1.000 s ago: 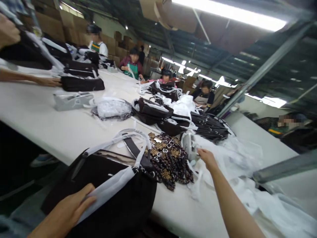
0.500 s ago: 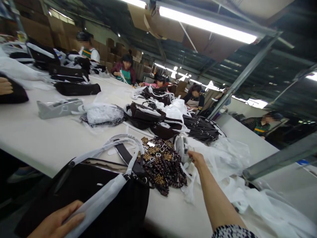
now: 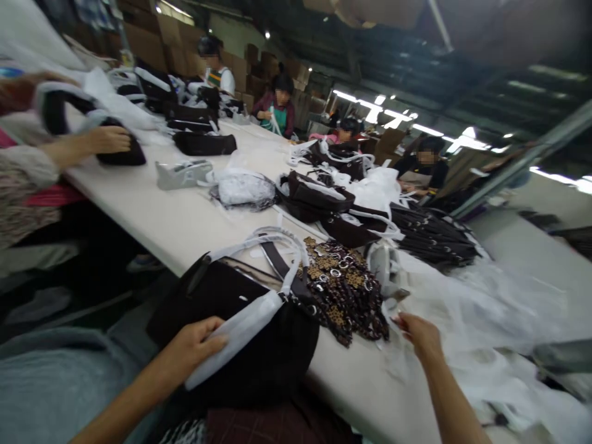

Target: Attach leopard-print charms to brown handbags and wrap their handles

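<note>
A dark handbag [image 3: 277, 351] stands at the near table edge, its handles covered in white wrapping. My left hand [image 3: 201, 342] pinches the white-wrapped strap [image 3: 245, 330] across the bag's front, thumb and fingers closed on it. On the right, my right hand [image 3: 420, 333] has its fingertips pinched together just below a grey tape dispenser [image 3: 383, 265]. Something pale and thin is at those fingertips, too blurred to name. Between the bag and the dispenser lies a pile of dark patterned straps with flower-shaped charms and metal rings [image 3: 342, 283].
Several dark bags [image 3: 319, 197], a plastic-wrapped bundle [image 3: 245, 188] and another tape dispenser [image 3: 182, 174] lie farther up the white table [image 3: 152, 213]. White wrapping sheets [image 3: 485, 333] spread at right. A co-worker's hand [image 3: 108, 140] rests on a bag at left; other people sit beyond.
My right hand has moved from the tape dispenser's front to a little below it. My left hand keeps its grip on the wrapped strap. The view has swung left, showing the neighbouring co-worker's arms.
</note>
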Action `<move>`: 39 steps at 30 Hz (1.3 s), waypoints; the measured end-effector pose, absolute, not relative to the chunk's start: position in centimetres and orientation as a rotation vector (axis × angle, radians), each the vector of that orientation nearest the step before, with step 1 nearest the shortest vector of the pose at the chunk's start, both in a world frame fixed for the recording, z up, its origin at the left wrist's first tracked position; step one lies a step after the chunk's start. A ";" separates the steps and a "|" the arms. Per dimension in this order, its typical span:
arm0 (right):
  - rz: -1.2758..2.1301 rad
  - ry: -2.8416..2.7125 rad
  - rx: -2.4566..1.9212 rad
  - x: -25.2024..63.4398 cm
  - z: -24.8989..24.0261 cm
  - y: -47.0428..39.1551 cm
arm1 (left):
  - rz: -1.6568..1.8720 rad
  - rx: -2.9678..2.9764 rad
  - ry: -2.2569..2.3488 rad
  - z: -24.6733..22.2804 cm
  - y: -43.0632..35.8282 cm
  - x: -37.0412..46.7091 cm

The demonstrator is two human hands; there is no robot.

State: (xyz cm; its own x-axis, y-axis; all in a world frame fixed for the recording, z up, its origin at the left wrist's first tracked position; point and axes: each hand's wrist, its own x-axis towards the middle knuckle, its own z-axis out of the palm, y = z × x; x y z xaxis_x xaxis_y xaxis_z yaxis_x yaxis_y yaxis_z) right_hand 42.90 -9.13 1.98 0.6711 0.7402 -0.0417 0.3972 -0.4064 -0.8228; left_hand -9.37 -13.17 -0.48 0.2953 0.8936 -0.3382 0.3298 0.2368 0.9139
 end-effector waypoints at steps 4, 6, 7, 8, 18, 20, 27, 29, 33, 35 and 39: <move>0.751 -0.933 -1.772 36.0 4.8 -9.0 | 0.652 1.227 1.253 0.7 -13.5 -8.7; 1.014 -1.058 -1.565 29.2 6.8 -9.9 | 0.684 1.217 1.260 1.0 -13.8 -8.4; 1.159 -1.110 -1.489 25.4 7.7 -10.6 | 0.692 1.220 1.266 1.2 -14.0 -8.3; 1.286 -1.158 -1.423 21.8 8.3 -11.4 | 0.697 1.226 1.272 1.3 -14.2 -8.1; 1.481 -1.394 -1.463 9.8 4.5 -12.8 | 0.762 1.396 1.386 4.0 -15.2 -7.2; 1.500 -1.381 -1.514 10.0 4.2 -12.6 | 0.779 1.417 1.396 4.2 -15.4 -7.0; 1.340 -1.606 -1.707 10.8 3.7 -12.5 | 0.789 1.365 1.351 3.4 -15.4 -7.0; 1.155 -1.779 -1.756 11.6 3.5 -12.5 | 0.795 1.315 1.320 2.8 -15.1 -7.3; 0.759 -2.063 -1.729 13.3 4.3 -12.9 | 0.807 1.148 1.250 1.2 -14.7 -7.9; 0.587 -2.196 -1.537 13.6 5.0 -13.1 | 0.813 1.078 1.223 0.6 -14.6 -8.1; 0.282 -2.629 -0.934 12.8 5.3 -12.9 | 0.859 1.044 1.130 0.2 -14.4 -8.1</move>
State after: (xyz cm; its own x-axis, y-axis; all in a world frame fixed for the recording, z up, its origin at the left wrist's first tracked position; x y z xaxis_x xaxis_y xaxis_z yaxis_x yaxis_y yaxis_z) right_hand 12.81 -12.87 5.27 -0.7281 0.6400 0.2455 0.5734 0.7649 -0.2936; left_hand -8.12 -14.44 0.22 0.2276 0.9309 -0.2856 -0.0264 0.2991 0.9538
